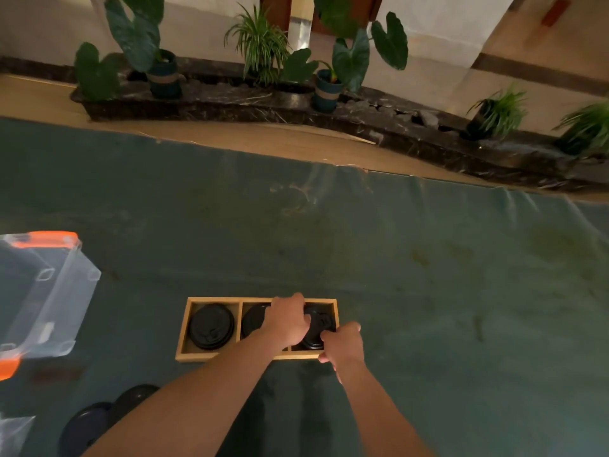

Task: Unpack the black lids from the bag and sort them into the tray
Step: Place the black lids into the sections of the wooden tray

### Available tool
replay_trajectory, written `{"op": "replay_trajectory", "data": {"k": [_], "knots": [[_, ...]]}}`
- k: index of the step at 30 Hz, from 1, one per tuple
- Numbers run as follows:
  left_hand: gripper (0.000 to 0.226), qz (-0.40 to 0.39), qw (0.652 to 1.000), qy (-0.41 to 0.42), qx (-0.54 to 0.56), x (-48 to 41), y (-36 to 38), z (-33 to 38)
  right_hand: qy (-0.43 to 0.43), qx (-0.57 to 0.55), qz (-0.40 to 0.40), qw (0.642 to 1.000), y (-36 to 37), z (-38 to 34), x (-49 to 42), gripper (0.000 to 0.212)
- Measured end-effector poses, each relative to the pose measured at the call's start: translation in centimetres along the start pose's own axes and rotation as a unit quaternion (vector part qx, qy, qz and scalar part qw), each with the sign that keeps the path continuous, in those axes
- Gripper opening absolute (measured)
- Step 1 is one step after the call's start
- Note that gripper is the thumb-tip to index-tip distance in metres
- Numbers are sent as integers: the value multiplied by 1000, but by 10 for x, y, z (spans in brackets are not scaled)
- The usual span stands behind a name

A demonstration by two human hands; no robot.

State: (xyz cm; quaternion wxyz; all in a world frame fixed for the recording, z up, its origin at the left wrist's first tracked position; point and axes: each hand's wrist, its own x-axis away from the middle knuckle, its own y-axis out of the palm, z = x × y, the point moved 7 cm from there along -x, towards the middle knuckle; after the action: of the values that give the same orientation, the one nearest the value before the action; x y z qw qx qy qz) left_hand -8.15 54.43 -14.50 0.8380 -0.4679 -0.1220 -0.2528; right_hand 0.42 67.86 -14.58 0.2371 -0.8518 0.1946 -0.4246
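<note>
A wooden tray [211,300] with three compartments lies on the green mat. Its left compartment holds a stack of black lids [211,326]. More black lids [253,318] fill the middle compartment, partly hidden by my left hand [288,319]. That hand lies over the divider and presses on the black lids [317,324] in the right compartment. My right hand [342,344] grips the tray's near right edge, its fingers touching that same stack. Several loose black lids [99,420] lie at the lower left, under my left forearm. The bag shows only as a clear corner [13,430] at the bottom left.
A clear plastic box [43,291] with orange latches stands at the left edge. The green mat [428,275] stretches far and right. Beyond it run wooden flooring and a dark stone planter [263,100] with potted plants.
</note>
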Motion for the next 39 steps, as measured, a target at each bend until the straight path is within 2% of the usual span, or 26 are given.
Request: {"op": "replay_trajectory", "data": {"k": [5, 10, 15, 18, 20, 23, 26, 29, 33, 39], "knots": [[25, 45, 994, 27, -93, 0, 7, 6, -7, 61, 16, 998, 10, 1, -1, 13], [36, 87, 986, 42, -137, -2, 12, 5, -47, 146, 45, 987, 9, -2, 2, 16], [29, 170, 982, 67, -54, 21, -11, 2, -154, 233, 125, 952, -6, -15, 24, 21], [30, 243, 967, 75, 7, 68, -33, -24, -236, 219, 177, 930, -14, -15, 50, 24], [32, 284, 956, 67, 19, 111, -41, -57, -309, 186, 160, 919, -3, -12, 75, 18], [33, 312, 950, 1, 15, 175, -41, -120, -417, 203, 77, 883, 40, -3, 118, 17], [37, 324, 940, -106, 30, 234, -32, -184, -455, 253, -52, 852, 98, 17, 153, 13], [40, 320, 926, -189, 59, 285, -16, -235, -471, 297, -129, 821, 145, 32, 176, 13], [36, 315, 908, -264, 80, 335, 4, -282, -473, 340, -159, 797, 183, 39, 195, 15], [51, 274, 911, -290, 103, 363, 24, -304, -502, 362, -113, 777, 221, 25, 217, 22]]}}
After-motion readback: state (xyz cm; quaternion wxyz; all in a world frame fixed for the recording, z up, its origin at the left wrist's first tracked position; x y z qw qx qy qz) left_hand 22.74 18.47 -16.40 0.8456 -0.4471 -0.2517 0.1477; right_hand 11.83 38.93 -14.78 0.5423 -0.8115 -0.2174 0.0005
